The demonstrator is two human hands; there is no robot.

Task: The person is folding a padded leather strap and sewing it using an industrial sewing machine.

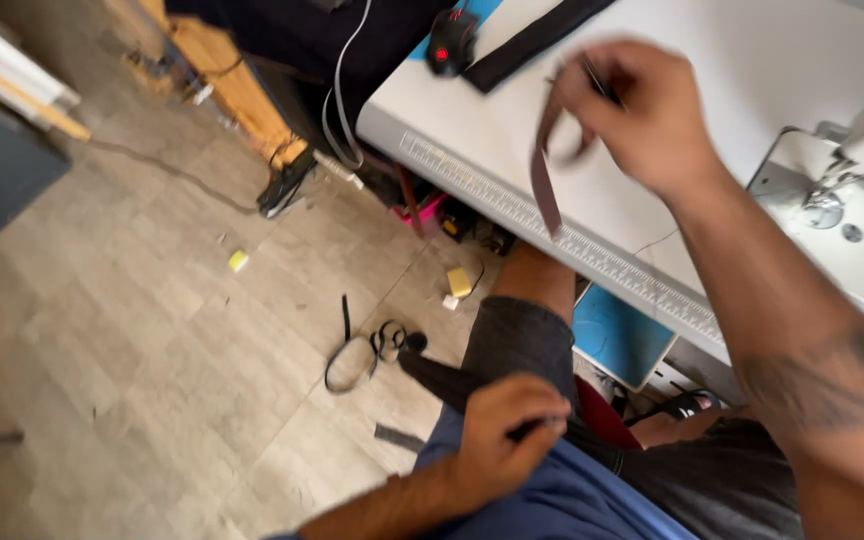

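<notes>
The left hand (500, 440) sits closest, low over the lap, fingers curled shut around the end of a dark strip (437, 378) that runs away from its knuckles toward the floor. Beyond and left of that hand, black loops (364, 355) and small yellow scraps (459, 282) lie scattered on the tiles.

Further right and higher, the right hand (642, 115) is raised over the white table (512, 150), pinching a brown strap (542, 170) that hangs down from its fingers across the ruler (592, 245) printed along the table edge. The hand is blurred, so I can't tell how firm that pinch is. A black strip (532, 42) and a small black device (450, 42) lie past its fingertips; the sewing machine (852, 170) stands just right of the wrist.

To handle this well, I'd judge each strip wants a flat, untwisted hold, with the brown one kept clear of the needle.
</notes>
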